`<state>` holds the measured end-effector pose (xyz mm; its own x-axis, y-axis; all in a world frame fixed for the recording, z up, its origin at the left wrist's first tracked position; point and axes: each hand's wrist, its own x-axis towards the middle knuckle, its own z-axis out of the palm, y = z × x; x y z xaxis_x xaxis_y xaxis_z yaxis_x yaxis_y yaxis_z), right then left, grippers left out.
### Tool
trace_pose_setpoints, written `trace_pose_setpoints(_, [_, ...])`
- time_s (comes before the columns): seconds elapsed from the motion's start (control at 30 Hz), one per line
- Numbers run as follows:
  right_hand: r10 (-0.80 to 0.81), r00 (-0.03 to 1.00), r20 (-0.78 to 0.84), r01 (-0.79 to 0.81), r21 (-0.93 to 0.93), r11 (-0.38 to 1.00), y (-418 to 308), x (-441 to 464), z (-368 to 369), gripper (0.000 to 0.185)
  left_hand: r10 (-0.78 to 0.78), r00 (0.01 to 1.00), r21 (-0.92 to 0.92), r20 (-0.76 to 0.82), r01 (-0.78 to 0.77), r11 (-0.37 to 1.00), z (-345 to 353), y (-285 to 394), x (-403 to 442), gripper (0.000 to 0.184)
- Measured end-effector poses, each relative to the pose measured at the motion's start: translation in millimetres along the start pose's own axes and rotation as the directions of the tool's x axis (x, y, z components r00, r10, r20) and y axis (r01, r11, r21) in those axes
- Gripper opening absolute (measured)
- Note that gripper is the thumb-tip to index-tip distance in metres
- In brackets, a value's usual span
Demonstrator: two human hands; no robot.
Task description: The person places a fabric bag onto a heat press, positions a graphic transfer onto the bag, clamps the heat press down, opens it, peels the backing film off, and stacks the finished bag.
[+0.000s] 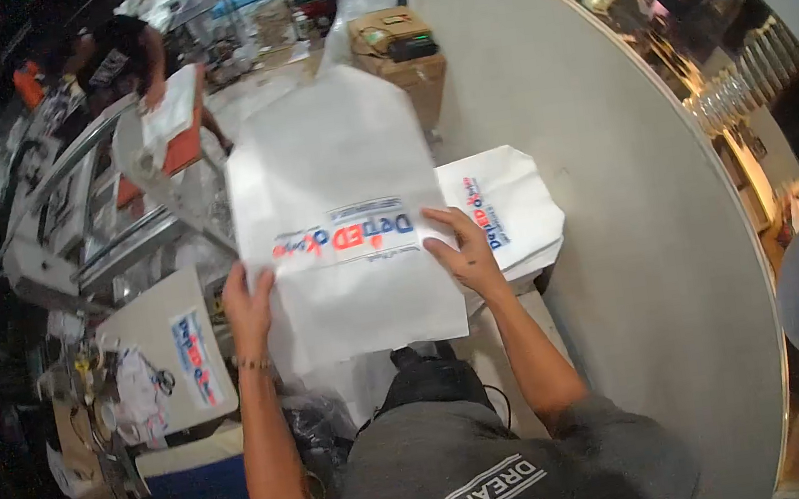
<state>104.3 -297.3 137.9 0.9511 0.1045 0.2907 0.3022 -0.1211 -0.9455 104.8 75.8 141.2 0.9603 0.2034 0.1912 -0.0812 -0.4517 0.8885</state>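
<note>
A large white sheet (337,157) with trimmed upper corners and red and blue lettering is held up in front of my body. My left hand (250,304) pinches its left edge, thumb on the front. On the opposite side, my right hand (461,254) grips the right edge near the lettering, with fingers over the front face. Just beyond my right hand lies a stack of similar white printed sheets (515,204), partly covered by the held one.
At the left stand a metal frame machine (95,158) and a pale board (163,331) with a printed sheet, scissors (166,382) and cloth scraps. Another person (127,58) works behind the frame. Cardboard boxes (413,81) stand by the wall (622,250) on the right.
</note>
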Motion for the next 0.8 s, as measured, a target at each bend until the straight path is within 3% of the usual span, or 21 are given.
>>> trace_pose_setpoints(0.07, [0.004, 0.977, -0.213, -0.056, -0.238, 0.97, 29, -19, -38, 0.054, 0.141, 0.989, 0.115, 0.053, -0.146, 0.983, 75, -6, 60, 0.034])
trace_pose_setpoints(0.1, [0.007, 0.972, -0.233, -0.064, -0.238, 0.969, 45, -27, -52, 0.054, 0.138, 0.972, 0.15, 0.19, -0.167, 0.975, 104, 28, 81, 0.034])
trace_pose_setpoints(0.23, [0.204, 0.859, -0.47, -0.251, -0.04, 0.967, 107, -65, -77, 0.058, 0.296, 0.854, 0.195, 0.427, -0.406, 0.893, 228, 81, 134, 0.032])
trace_pose_setpoints(0.4, [0.362, 0.634, -0.683, -0.343, 0.171, 0.924, 177, -85, -71, 0.066, 0.265, 0.73, 0.319, 0.63, -0.554, 0.769, 368, 94, 162, 0.042])
trace_pose_setpoints(0.43, [0.414, 0.6, -0.685, -0.385, 0.206, 0.9, 181, -82, -69, 0.065, 0.264, 0.72, 0.311, 0.642, -0.559, 0.769, 385, 96, 156, 0.042])
trace_pose_setpoints(0.5, [0.449, 0.551, -0.703, -0.444, 0.208, 0.872, 224, -83, -68, 0.065, 0.463, 0.748, 0.406, 0.476, -0.654, 0.638, 410, 99, 137, 0.049])
trace_pose_setpoints(0.57, [0.486, 0.486, -0.726, -0.508, 0.217, 0.833, 244, -79, -65, 0.065, 0.574, 0.681, 0.341, 0.455, -0.729, 0.594, 436, 62, 110, 0.052])
trace_pose_setpoints(0.6, [0.489, 0.482, -0.727, -0.509, 0.222, 0.831, 252, -76, -63, 0.065, 0.489, 0.636, 0.307, 0.597, -0.744, 0.593, 442, 37, 93, 0.056])
trace_pose_setpoints(0.67, [0.613, 0.346, -0.71, -0.461, 0.441, 0.77, 280, -77, -56, 0.064, 0.24, 0.576, 0.382, 0.781, -0.745, 0.546, 429, 1, 47, 0.067])
trace_pose_setpoints(0.77, [0.554, 0.353, -0.754, -0.585, 0.284, 0.759, 327, -96, -57, 0.064, -0.111, 0.514, 0.485, 0.85, -0.686, 0.542, 413, -50, 9, 0.069])
trace_pose_setpoints(0.8, [0.555, 0.363, -0.749, -0.591, 0.275, 0.758, 327, -97, -62, 0.064, -0.115, 0.522, 0.492, 0.845, -0.675, 0.55, 410, -64, 5, 0.069])
